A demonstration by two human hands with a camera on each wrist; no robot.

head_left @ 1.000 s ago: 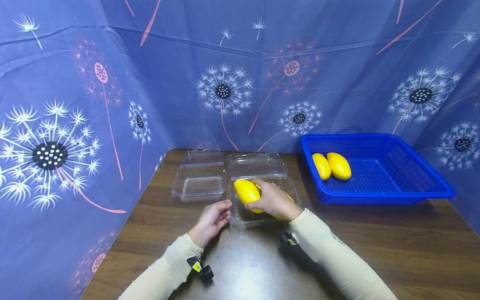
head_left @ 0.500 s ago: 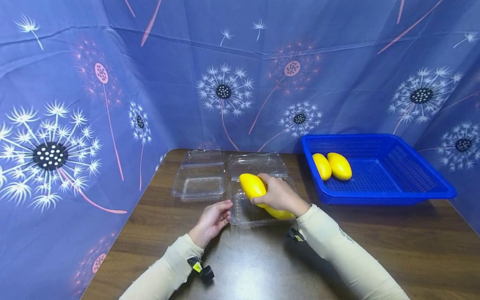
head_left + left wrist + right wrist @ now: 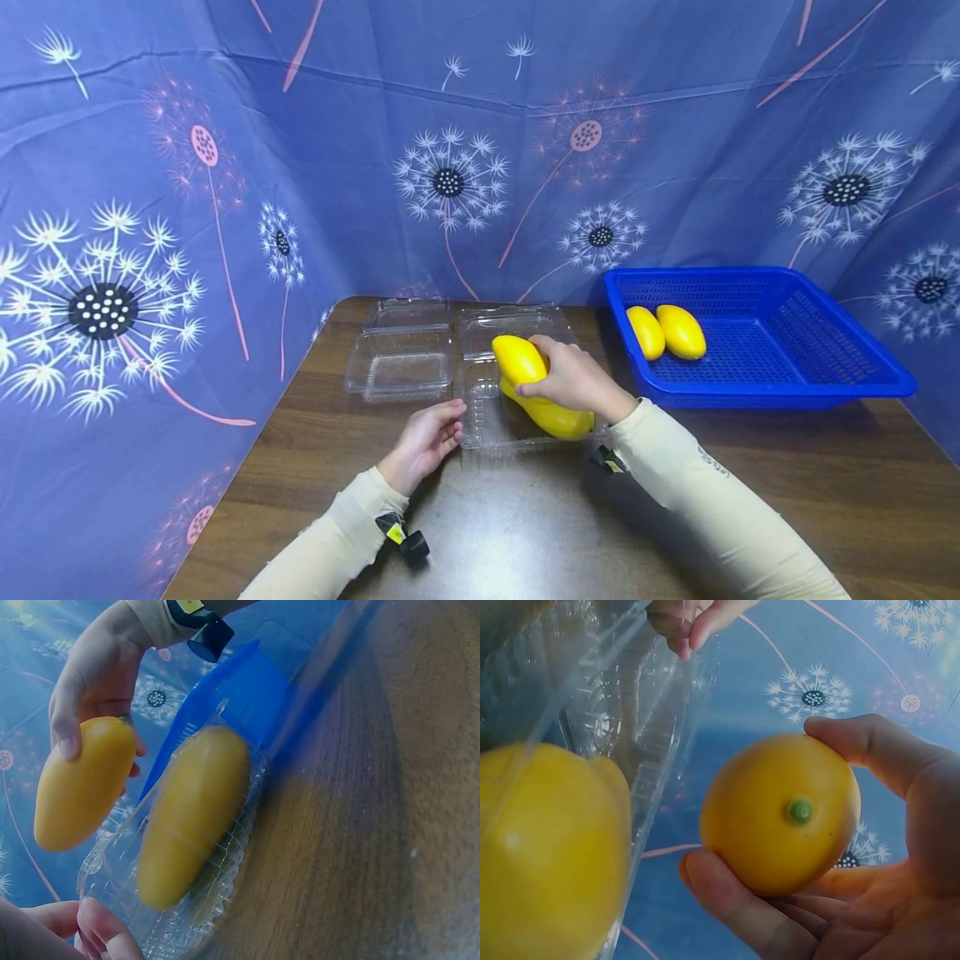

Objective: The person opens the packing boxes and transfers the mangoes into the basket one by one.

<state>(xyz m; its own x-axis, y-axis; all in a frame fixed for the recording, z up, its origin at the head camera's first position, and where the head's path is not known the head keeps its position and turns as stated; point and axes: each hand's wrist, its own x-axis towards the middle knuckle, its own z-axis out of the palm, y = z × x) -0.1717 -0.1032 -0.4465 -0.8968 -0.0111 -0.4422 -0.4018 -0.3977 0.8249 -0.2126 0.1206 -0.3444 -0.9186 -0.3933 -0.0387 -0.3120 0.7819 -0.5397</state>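
My right hand (image 3: 573, 379) grips a yellow mango (image 3: 519, 360) above the right-hand clear plastic clamshell container (image 3: 480, 421). The right wrist view shows the held mango's green stem end (image 3: 799, 811), with thumb and fingers around the fruit. Below it, another mango (image 3: 558, 419) lies inside that container, whose lid is folded back. At the container's left edge, my left hand (image 3: 423, 442) pinches the rim between thumb and fingers; the left wrist view shows these fingertips (image 3: 105, 926) close up.
A second clear clamshell (image 3: 397, 362) stands lid-back on the left. On the right is a blue plastic basket (image 3: 765, 390) with two mangoes (image 3: 680, 332) in its left end. A patterned blue cloth (image 3: 480, 108) hangs behind the wooden table (image 3: 495, 525).
My right hand has moved right and slightly up with its mango, uncovering more of the mango in the container. My left hand has stayed at the rim.
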